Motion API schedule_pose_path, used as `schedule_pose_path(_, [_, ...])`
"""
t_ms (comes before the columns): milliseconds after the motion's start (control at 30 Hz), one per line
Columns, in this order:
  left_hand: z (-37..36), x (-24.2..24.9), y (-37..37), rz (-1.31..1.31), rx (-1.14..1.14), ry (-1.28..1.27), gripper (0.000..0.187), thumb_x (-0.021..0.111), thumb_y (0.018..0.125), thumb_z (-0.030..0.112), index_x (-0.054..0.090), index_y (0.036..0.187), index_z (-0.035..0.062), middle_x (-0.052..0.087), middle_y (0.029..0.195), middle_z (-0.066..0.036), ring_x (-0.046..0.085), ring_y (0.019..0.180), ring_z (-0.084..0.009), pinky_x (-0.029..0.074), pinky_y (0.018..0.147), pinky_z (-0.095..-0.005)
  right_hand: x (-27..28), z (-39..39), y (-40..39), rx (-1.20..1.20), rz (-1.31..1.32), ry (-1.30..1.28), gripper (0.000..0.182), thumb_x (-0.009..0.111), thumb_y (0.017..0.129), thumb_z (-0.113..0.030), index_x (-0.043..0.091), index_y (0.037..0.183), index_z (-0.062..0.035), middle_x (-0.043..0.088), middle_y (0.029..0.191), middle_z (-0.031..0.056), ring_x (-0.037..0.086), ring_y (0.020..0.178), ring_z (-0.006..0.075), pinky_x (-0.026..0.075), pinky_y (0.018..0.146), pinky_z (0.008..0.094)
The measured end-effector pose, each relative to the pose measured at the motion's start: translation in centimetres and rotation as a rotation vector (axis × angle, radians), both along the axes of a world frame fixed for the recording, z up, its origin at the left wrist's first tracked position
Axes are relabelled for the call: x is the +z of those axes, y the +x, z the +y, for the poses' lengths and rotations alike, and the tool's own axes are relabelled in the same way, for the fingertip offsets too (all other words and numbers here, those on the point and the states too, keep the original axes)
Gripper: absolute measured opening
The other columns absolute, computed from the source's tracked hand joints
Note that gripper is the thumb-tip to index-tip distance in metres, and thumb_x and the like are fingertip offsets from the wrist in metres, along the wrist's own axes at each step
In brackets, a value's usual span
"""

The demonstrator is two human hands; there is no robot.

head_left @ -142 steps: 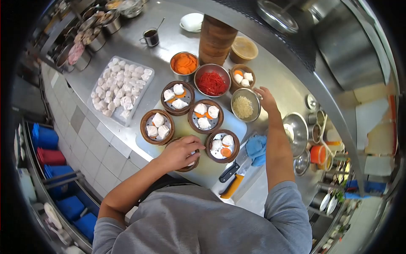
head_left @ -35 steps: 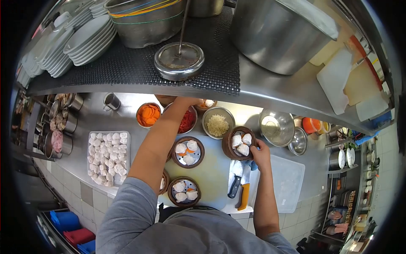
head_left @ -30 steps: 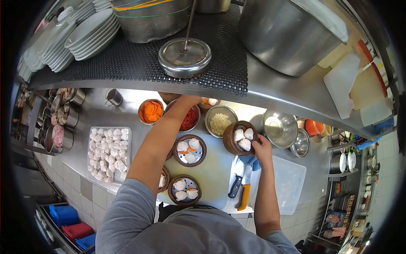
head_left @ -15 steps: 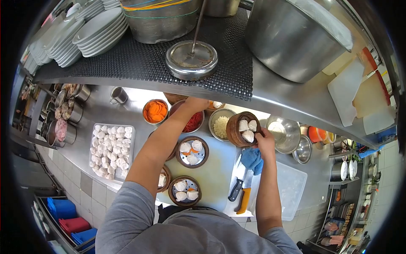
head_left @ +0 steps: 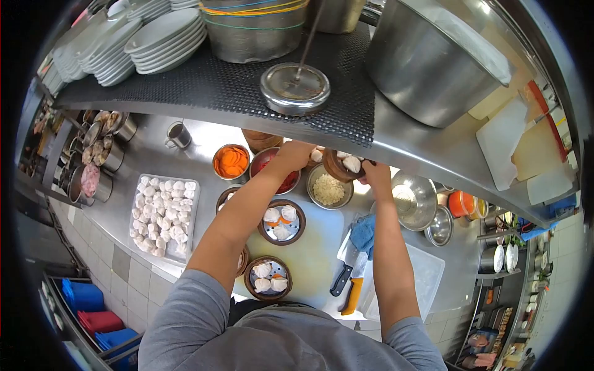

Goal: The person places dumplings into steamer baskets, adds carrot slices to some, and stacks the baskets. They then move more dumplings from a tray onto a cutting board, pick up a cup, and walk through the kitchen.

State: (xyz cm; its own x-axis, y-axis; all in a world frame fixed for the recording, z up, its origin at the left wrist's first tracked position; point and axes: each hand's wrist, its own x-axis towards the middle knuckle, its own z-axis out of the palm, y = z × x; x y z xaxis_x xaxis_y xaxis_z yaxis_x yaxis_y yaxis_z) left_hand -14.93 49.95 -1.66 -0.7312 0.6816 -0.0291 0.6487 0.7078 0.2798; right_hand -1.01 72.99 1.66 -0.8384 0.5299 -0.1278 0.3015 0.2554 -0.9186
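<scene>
My right hand [head_left: 375, 174] grips the right side of a small round bamboo steamer basket [head_left: 335, 166] holding white dumplings [head_left: 351, 163]. The basket is tilted and partly under the overhead shelf's edge. My left hand [head_left: 297, 154] reaches over a metal bowl of red pieces [head_left: 286, 179], beside another basket with dumplings [head_left: 317, 154] mostly covered by the shelf; its fingers are hidden. A bowl of chopped pale pieces [head_left: 328, 188] sits below the held basket. Two baskets, an upper one [head_left: 301, 230] and a lower one [head_left: 252, 285], stand on the cutting board, with several dumplings inside.
The metal shelf [head_left: 216, 122] overhangs the work area. A tray of dumplings [head_left: 193, 213] lies left, near a bowl of orange slices [head_left: 231, 162]. Right of the board are a cleaver [head_left: 350, 253], a yellow-handled knife [head_left: 352, 297], a blue cloth [head_left: 364, 234] and metal bowls [head_left: 413, 201].
My right hand has moved the steamer basket forward and slightly left, partly under the shelf. My left hand stays near the bowl of red pieces. The view has shifted slightly.
</scene>
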Motion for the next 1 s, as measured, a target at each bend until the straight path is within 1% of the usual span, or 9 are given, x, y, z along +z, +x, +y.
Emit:
schedule_pose_path(67, [-1.3,-2.3,-0.4,0.087,0.099,0.263,0.040,0.055,0.090,0.010,0.065,0.127,0.0142,0.070,0.117,-0.018,0.066,0.111,-0.0332,0.053,0.092,-0.0462,0.2,-0.3,-2.7,0.022,-0.005,0.018,0.032,0.061,0.092,-0.024,0.067,0.108,0.0020,0.069,0.080,0.0104,0.066,0.057,0.0157,0.056,0.049,0.0263])
schedule_pose_path(100, [-2.1,-1.2,0.9,0.087,0.110,0.262,0.040,0.055,0.090,0.010,0.065,0.127,0.0142,0.070,0.117,-0.018,0.066,0.111,-0.0332,0.053,0.092,-0.0462,-1.3,0.3,-4.3,0.052,-0.038,-0.008,0.035,0.061,0.093,-0.028,0.067,0.109,0.0019,0.069,0.082,0.0112,0.067,0.058,0.0167,0.056,0.050,0.0263])
schedule_pose_path(167, [-3.1,1.9,5.8,-0.173,0.254,0.421,0.031,0.061,0.088,0.015,0.069,0.115,0.0021,0.066,0.119,-0.024,0.063,0.110,-0.0392,0.050,0.096,-0.0488,-3.1,0.3,-7.1,0.090,-0.077,-0.032,0.038,0.062,0.093,-0.032,0.066,0.110,0.0017,0.069,0.084,0.0120,0.067,0.059,0.0177,0.057,0.050,0.0263])
schedule_pose_path(233, [-3.4,-0.3,9.5,-0.206,0.029,0.290,0.034,0.065,0.084,0.015,0.069,0.117,0.0059,0.066,0.119,-0.019,0.062,0.113,-0.0369,0.050,0.096,-0.0489,-4.1,-0.4,-9.4,0.141,-0.084,-0.005,0.043,0.061,0.094,-0.038,0.065,0.113,0.0013,0.069,0.089,0.0130,0.067,0.059,0.0184,0.057,0.051,0.0262])
schedule_pose_path(267, [-3.6,-0.7,11.2,-0.208,0.041,0.294,0.034,0.065,0.084,0.015,0.069,0.117,0.0059,0.066,0.119,-0.019,0.062,0.113,-0.0369,0.050,0.096,-0.0489,-5.3,-0.3,-11.0,0.135,-0.143,0.006,0.042,0.060,0.094,-0.034,0.065,0.116,0.0012,0.069,0.092,0.0137,0.067,0.059,0.0186,0.057,0.051,0.0263])
schedule_pose_path(333, [-3.8,-1.4,13.8,0.029,-0.155,0.189,0.025,0.060,0.082,0.011,0.074,0.103,0.0101,0.065,0.114,-0.015,0.061,0.110,-0.0337,0.049,0.092,-0.0480,-4.2,-2.0,-11.6,0.161,-0.168,0.028,0.040,0.059,0.093,-0.032,0.065,0.116,0.0003,0.069,0.092,0.0134,0.067,0.059,0.0185,0.057,0.051,0.0264])
schedule_pose_path(533, [-2.4,-3.4,15.2,-0.057,-0.160,0.238,0.022,0.057,0.084,0.007,0.073,0.098,0.0077,0.066,0.111,-0.014,0.060,0.111,-0.0322,0.046,0.095,-0.0465,-4.0,-3.9,-12.5,0.240,-0.277,0.167,0.039,0.061,0.089,-0.023,0.069,0.124,-0.0081,0.072,0.096,0.0141,0.072,0.059,0.0211,0.060,0.052,0.0286])
schedule_pose_path(733, [-2.0,-4.3,15.3,-0.018,-0.147,0.284,0.022,0.056,0.083,0.006,0.073,0.097,0.0065,0.066,0.109,-0.015,0.061,0.111,-0.0321,0.048,0.095,-0.0453,-5.5,-3.6,-12.8,0.169,-0.249,0.157,0.039,0.064,0.089,-0.023,0.069,0.125,-0.0100,0.072,0.085,0.0100,0.071,0.057,0.0204,0.059,0.050,0.0286])
schedule_pose_path(1000, [-1.9,-3.5,14.8,-0.047,-0.118,0.243,0.022,0.059,0.082,0.007,0.073,0.099,0.0068,0.066,0.109,-0.014,0.061,0.111,-0.0316,0.048,0.095,-0.0448,-5.6,-3.5,-11.8,0.202,-0.149,0.100,0.038,0.062,0.095,-0.022,0.065,0.130,-0.0083,0.071,0.089,0.0100,0.069,0.056,0.0191,0.057,0.049,0.0279])
